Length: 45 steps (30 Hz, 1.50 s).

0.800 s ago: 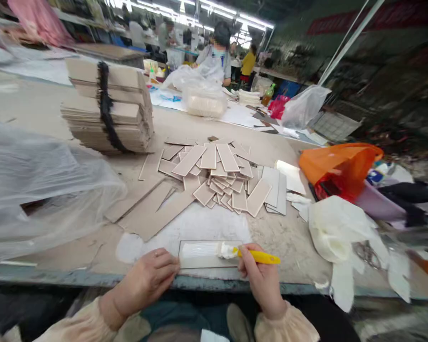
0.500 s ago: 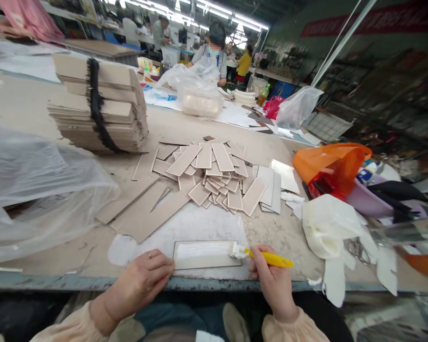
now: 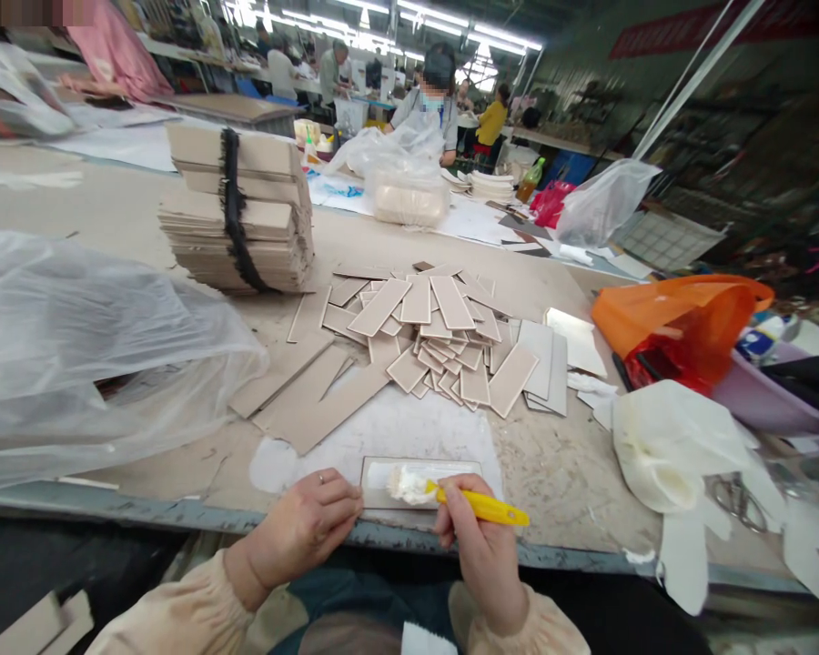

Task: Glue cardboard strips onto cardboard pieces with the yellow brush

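While the left hand presses curled fingers on the card strip, the right hand grips a yellow brush; loose cardboard pieces lie beyond.

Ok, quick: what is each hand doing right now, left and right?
Left hand: not gripping, fingertips pin the left end of the flat grey cardboard strip.
Right hand: closed on the yellow-handled glue brush.

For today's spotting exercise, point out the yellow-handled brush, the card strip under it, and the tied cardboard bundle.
yellow-handled brush point(image 3: 484, 508): head view, on yellow handle.
card strip point(image 3: 459, 468): head view, bare upper right part.
tied cardboard bundle point(image 3: 273, 227): head view, right of its tie.
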Tool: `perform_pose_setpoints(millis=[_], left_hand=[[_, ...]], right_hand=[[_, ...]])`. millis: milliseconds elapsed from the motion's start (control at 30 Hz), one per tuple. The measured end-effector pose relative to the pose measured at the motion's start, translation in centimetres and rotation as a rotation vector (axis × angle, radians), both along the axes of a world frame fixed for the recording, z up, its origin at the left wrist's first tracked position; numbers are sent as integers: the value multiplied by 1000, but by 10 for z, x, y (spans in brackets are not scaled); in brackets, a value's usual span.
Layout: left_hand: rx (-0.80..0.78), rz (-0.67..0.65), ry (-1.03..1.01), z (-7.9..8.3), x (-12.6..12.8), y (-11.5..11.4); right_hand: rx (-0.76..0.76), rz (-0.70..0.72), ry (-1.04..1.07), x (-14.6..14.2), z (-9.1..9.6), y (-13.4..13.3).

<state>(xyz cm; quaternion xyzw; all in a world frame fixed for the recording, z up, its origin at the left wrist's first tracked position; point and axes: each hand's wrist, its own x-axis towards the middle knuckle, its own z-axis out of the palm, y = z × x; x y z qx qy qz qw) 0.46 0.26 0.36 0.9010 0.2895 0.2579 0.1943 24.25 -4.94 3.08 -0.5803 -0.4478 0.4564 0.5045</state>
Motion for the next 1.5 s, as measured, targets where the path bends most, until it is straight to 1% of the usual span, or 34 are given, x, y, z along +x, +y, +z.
perform_pose_setpoints(millis=[67,167,333,433,700,867,1133,1333,1500], left_hand=[[9,-8,-1,0,0,0],[10,-16,1,0,0,0],[13,-10,-8,-2,-1,1],[9,-9,-14,-2,-1,0],[-5,-5,-12,-5,-1,0],[-10,-12,18,-7,-2,-1],[10,-14,15,-3,0,0],[-7,-11,15,-5,-1,0],[2,-8,-1,-3,0,1]], right_hand=[[-13,57,17,-12,-5,3],[-42,116,21,-20,-10,8],[-61,152,-33,-15,-12,8],[-71,110,-75,-2,-10,4],[-65,-112,-140,54,-8,-6],[-83,-168,-223,77,-2,-12],[-71,-163,-286,93,1,-13],[-38,-214,-181,96,3,-13],[-42,-166,-231,94,0,-10]])
